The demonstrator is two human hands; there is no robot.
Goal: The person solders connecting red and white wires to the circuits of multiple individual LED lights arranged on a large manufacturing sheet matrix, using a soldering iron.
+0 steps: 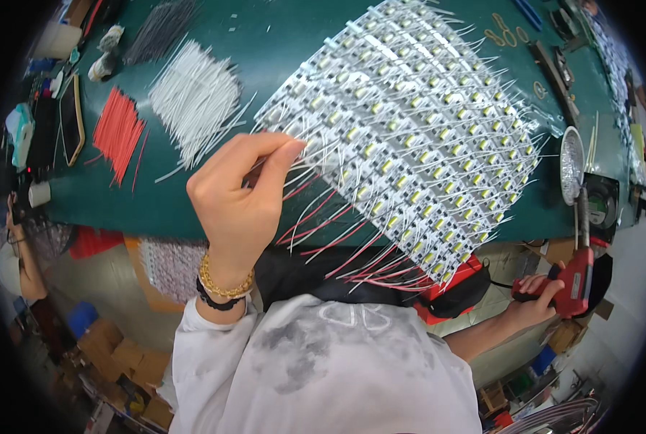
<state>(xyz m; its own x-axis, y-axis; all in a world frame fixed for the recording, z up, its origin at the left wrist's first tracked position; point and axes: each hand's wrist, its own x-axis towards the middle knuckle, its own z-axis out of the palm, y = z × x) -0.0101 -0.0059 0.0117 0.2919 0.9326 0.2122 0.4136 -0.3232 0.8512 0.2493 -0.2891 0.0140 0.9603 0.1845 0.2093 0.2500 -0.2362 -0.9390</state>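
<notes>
My left hand (pixel 237 189) is closed in a pinch at the left corner of a panel of white LED modules (pixel 425 119). Between thumb and forefinger is a thin white wire (pixel 315 150); other wires crowd the same spot, so its far end is hard to make out. The panel bristles with white wires, and red and white wires (pixel 359 269) hang from its near edge. Off to the right, my right hand (pixel 534 302) grips a red soldering gun (pixel 576 283). Its barrel points up to a round silvery dish (pixel 571 165), apparently touching or overlapping its lower rim.
Bundles of white wires (pixel 196 101), red wires (pixel 119 130) and black wires (pixel 164 29) lie on the green table (pixel 171 206). A phone (pixel 71 119) rests at the left. Rubber bands (pixel 502 30) lie at the far right. Another person's arm (pixel 23 249) shows at the left rim.
</notes>
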